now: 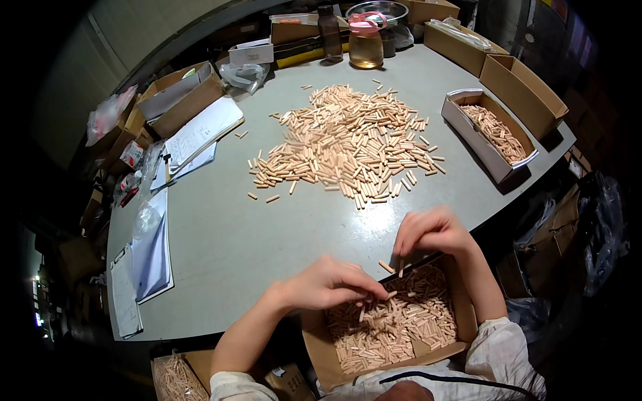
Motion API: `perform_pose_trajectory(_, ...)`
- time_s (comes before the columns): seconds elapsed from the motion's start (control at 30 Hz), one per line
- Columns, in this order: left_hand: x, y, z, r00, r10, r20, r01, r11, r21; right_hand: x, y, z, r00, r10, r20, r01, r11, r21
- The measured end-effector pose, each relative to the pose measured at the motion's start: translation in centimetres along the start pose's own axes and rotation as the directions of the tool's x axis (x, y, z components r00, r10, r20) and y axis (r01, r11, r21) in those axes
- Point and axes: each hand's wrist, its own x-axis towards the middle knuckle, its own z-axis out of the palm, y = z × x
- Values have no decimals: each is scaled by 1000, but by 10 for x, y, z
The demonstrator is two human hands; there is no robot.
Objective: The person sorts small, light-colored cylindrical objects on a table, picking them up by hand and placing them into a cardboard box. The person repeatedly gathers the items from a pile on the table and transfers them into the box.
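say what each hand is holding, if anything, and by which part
Left hand: a short pale cylindrical wooden peg shows by a fingertip, but whether gripped cannot be told. Right hand: too blurred to tell.

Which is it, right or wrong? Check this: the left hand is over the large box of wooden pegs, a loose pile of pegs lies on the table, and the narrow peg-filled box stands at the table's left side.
Wrong on one point: the narrow peg-filled box stands at the right side of the table, as the head view shows. The rest holds.
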Motion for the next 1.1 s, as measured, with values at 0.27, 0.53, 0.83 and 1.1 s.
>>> perform_pose_trajectory(0.27,-8,-24,-39,532,186,-826,222,911,348,-3,12,-13,647,-104,-755,83,994,-65)
perform_pose_trajectory(0.53,-14,-68,-65,546,228,-806,679,444,585,17,41,-105,837,-138,-529,-422,451,-786)
perform_pose_trajectory(0.83,-14,-58,-61,629,186,-755,612,480,628,61,29,-46,966,77,-246,-258,275,-926)
perform_pose_trajectory(1.1,-12,-49,-56,741,178,-648,510,479,715,78,27,-16,987,164,6,-28,200,-979)
